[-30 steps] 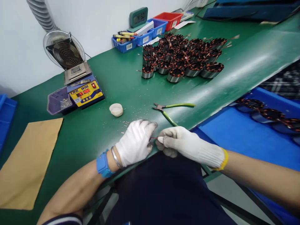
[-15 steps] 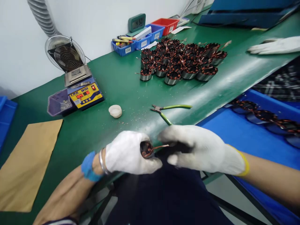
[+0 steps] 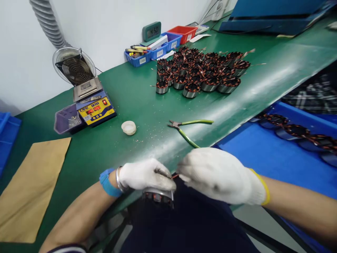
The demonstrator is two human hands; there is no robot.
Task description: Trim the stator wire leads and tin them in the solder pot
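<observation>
While in left hand (image 3: 145, 175), stator (image 3: 158, 195) half-visible.

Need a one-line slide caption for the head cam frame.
Gloved left hand holds a wound stator at the green bench edge while the right hand pinches its copper wire; cutters lie nearby.

Looking down now over a long workbench (image 3: 137, 95) topped in green matting, running away diagonally toward the far right. Backed on the left by a plain white wall (image 3: 110, 17), with a ribbed grey duct hose (image 3: 44, 19) hanging down against it. Catching a broad pale sheen of overhead light along the rounded near edge. Just below that edge, a large blue bin (image 3: 263, 151), a dark frame bar (image 3: 263, 230) and a patch of grey floor (image 3: 244, 214).
</observation>
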